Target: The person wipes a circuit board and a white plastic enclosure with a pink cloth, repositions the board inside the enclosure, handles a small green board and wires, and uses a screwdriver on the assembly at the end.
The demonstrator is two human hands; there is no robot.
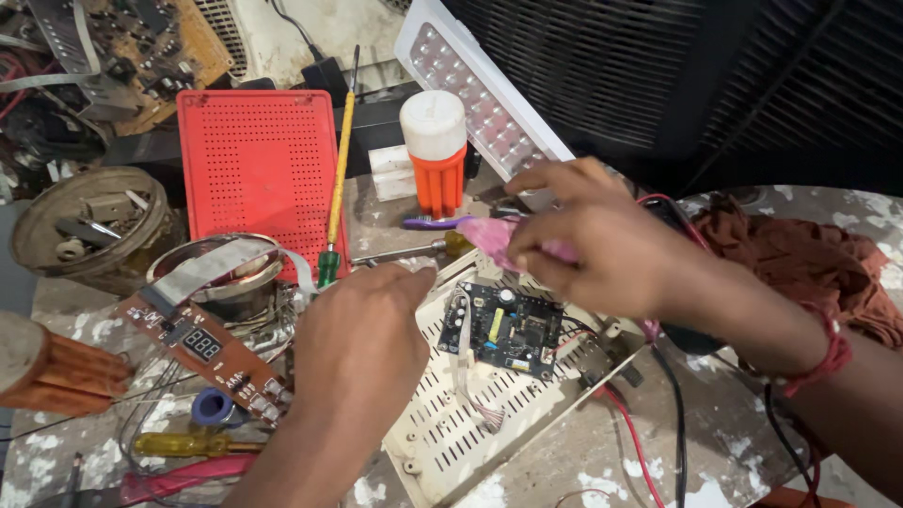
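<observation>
While the left hand (362,325) rests flat, fingers loose and holding nothing, on the cream vented case (451,423) beside the black circuit board (508,329), the right hand (593,240) bends over it, its grip pinching a pink cloth (494,235).

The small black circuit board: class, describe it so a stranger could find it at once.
Start at the cream perforated casing lying low on the table. The small black circuit board sits on it, between the left hand and right hand. Unlike the long brown board, it is squarish with a yellow component.

A red plastic tray (256,169) lies flat — a yellow screwdriver (336,183) rests along its edge. An orange-and-white lamp (435,150) stands nearby.
</observation>
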